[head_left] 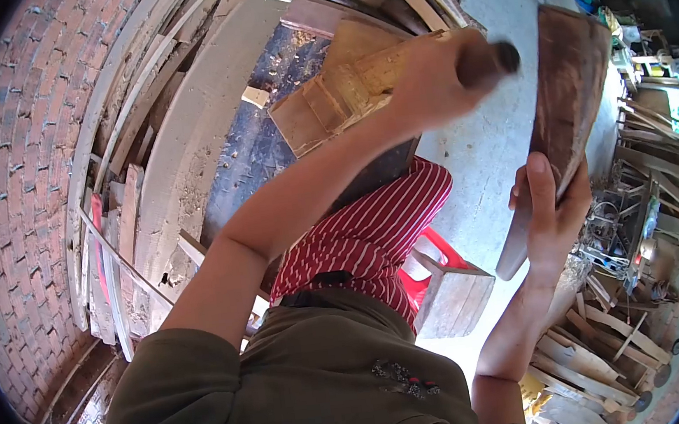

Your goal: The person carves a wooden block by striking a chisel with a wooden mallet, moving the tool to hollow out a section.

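Observation:
My left hand [437, 77] is raised over the bench, its fingers closed around a brown, rounded handle [483, 64] with a black end. The hand is slightly blurred, and the rest of that tool is hidden. On the right, my right hand [554, 206] grips a long, dark brown piece of wood [566, 80]. It is wide at the far end and tapers to a narrow tip below the hand. Beneath my left forearm, a brown and yellowish wooden block [320, 106] lies on the dark bench top [247, 159]. A small pale offcut [255, 97] lies nearby.
Wood shavings are scattered on the bench. Boards [127, 201] lean along the brick wall [27, 154] at left. A red plastic stool [442, 247] and a grey wooden block [455, 303] are beside my leg. Wood scraps [603, 358] and metal parts [619, 232] are heaped at right.

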Demonstrator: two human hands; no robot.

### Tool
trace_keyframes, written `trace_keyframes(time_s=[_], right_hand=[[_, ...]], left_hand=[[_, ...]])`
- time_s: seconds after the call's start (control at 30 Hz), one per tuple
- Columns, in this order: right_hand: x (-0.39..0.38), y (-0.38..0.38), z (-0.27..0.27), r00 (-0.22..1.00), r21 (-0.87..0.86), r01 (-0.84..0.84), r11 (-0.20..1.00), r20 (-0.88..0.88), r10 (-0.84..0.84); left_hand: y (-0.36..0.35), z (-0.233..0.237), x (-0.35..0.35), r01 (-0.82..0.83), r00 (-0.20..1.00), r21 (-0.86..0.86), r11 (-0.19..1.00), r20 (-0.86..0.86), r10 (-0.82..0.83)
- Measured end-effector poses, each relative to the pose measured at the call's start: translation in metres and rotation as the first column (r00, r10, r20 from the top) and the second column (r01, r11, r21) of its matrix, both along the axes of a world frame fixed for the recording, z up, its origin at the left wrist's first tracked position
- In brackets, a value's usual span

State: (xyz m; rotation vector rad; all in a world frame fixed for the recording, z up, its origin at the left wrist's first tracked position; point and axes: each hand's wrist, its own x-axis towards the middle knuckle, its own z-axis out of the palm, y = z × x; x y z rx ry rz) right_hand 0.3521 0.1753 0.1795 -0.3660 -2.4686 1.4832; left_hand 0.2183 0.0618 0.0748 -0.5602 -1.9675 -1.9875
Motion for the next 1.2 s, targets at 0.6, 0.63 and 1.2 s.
trace_keyframes(time_s=[0.6,0.63,1.2], right_hand=[[-0.007,0.004,0.013,0.971,-0.022,-0.096,0.995,-0.221,0.089],[-0.011,0.0,0.02,0.959,-0.04,-0.109,0.993,-0.268,0.094],[-0.016,-0.005,0.015,0.969,0.188,0.034,0.982,-0.248,0.014]], left_hand=[[-0.008,0.02,-0.022,-0.098,0.995,0.135,0.986,0.001,0.099],[-0.004,0.018,-0.021,-0.098,0.99,0.153,0.983,-0.082,0.112],[0.016,-0.005,0.003,-0.043,0.992,0.018,0.999,-0.122,0.045]])
